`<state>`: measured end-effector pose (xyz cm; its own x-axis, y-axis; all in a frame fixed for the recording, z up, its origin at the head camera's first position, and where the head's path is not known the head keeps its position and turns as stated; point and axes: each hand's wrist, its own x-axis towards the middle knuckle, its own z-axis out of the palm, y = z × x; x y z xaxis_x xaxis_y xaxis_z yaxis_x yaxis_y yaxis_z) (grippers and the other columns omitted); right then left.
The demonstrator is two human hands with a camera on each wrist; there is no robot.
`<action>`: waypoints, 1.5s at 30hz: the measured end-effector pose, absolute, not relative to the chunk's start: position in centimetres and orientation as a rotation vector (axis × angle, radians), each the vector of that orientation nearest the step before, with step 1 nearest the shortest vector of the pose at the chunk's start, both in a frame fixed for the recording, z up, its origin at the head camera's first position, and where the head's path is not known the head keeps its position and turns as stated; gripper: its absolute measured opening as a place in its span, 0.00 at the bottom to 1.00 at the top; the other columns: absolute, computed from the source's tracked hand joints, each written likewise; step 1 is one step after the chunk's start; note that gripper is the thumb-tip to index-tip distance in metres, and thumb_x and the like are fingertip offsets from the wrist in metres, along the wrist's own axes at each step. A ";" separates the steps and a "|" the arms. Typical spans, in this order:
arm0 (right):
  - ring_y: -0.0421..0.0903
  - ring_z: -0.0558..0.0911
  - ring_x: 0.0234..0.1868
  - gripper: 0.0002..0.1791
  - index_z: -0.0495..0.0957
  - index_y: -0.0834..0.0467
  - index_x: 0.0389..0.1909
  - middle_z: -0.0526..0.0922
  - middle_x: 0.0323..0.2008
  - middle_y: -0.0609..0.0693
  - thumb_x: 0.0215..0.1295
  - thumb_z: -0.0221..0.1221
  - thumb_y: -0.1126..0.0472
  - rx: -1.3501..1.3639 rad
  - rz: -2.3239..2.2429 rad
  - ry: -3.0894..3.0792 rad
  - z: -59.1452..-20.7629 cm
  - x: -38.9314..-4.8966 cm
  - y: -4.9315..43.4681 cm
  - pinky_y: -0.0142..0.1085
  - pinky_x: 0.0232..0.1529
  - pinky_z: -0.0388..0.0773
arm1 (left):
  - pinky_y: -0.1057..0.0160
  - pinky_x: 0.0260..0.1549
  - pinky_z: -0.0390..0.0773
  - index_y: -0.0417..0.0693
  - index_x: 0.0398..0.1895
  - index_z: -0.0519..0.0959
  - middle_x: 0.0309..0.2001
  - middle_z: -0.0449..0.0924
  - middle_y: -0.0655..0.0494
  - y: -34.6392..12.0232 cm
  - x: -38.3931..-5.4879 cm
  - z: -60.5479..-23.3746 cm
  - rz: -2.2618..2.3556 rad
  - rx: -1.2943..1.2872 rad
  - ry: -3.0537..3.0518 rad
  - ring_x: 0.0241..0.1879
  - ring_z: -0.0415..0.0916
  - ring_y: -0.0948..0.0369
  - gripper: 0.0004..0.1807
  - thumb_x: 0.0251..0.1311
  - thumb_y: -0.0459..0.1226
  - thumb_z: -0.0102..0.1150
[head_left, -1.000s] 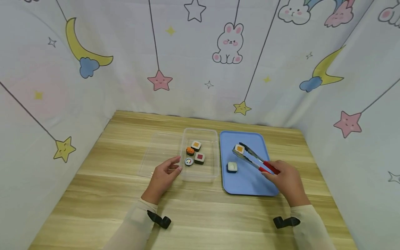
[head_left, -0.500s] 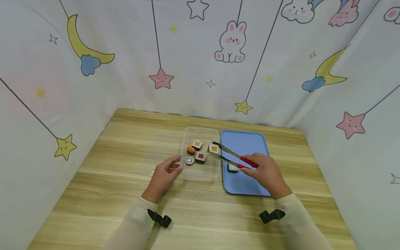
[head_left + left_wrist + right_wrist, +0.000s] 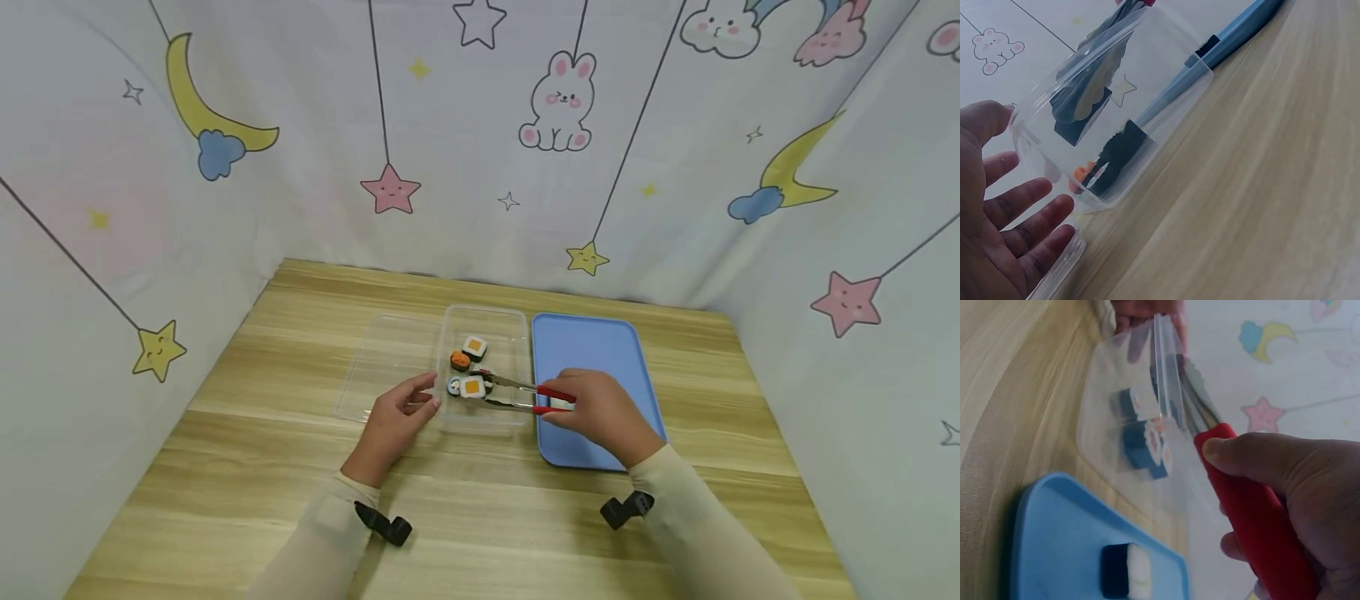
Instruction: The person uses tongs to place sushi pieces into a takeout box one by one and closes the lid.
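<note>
Right hand in the head view: it point(image 3: 600, 412) is closed around the red handles of the tongs point(image 3: 557, 392), probably because this grip lets it control the squeeze from a distance.
Orange-centred sushi piece in the head view: it point(image 3: 472, 387) sits between the tong tips, inside the clear box point(image 3: 506, 346), close to the other sushi pieces point(image 3: 460, 361).
Blue tray in the head view: it point(image 3: 588, 346) lies on the surface point(image 3: 465, 508) just beside the box – a place which, I judge, makes the carrying way short.
Lid in the head view: it point(image 3: 393, 358) lies flat on the other side, so the box stays free from above.
Left hand in the left wrist view: it point(image 3: 1019, 212) has fingers loosely spread and grasps nothing; the thumb is at the box rim, I suppose for steadying. The held piece appears raised above the box floor.
White-topped sushi piece in the right wrist view: it point(image 3: 1125, 570) rests on the tray, untouched – the thumb presses along the tong handle, and the tips are hidden behind the box wall.
</note>
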<state>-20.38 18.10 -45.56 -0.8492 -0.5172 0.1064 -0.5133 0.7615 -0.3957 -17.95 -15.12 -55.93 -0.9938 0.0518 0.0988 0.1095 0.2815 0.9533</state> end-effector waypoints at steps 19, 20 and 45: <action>0.39 0.81 0.36 0.16 0.91 0.50 0.46 0.85 0.36 0.38 0.55 0.77 0.54 -1.000 -0.332 2.745 -42.7 -23.6 15.8 0.36 0.37 0.80 | 0.50 0.51 0.83 0.46 0.69 0.78 0.64 0.81 0.48 -15.2 -17.9 -55.5 -1.857 -0.134 -2.468 0.53 0.83 0.53 0.26 0.69 0.40 0.67; 0.40 0.81 0.37 0.17 0.91 0.50 0.46 0.86 0.37 0.39 0.55 0.78 0.54 -0.997 -0.319 2.742 -42.5 -23.7 15.7 0.37 0.38 0.80 | 0.51 0.51 0.83 0.46 0.69 0.78 0.64 0.81 0.48 -15.2 -17.9 -55.5 -1.857 -0.133 -2.468 0.53 0.84 0.53 0.26 0.69 0.41 0.67; 0.43 0.81 0.41 0.26 0.87 0.49 0.55 0.85 0.42 0.41 0.55 0.78 0.50 -0.830 -0.603 2.957 -42.7 -22.4 20.3 0.42 0.41 0.82 | 0.50 0.53 0.83 0.46 0.70 0.77 0.65 0.80 0.49 -15.0 -17.8 -55.2 -1.874 -0.105 -2.488 0.54 0.83 0.53 0.26 0.70 0.39 0.66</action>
<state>-22.45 20.31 -42.70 -0.8593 -0.5032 0.0916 -0.4988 0.7851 -0.3672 -17.81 -14.99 -55.25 -0.9974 0.0389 0.0607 0.0691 0.2747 0.9591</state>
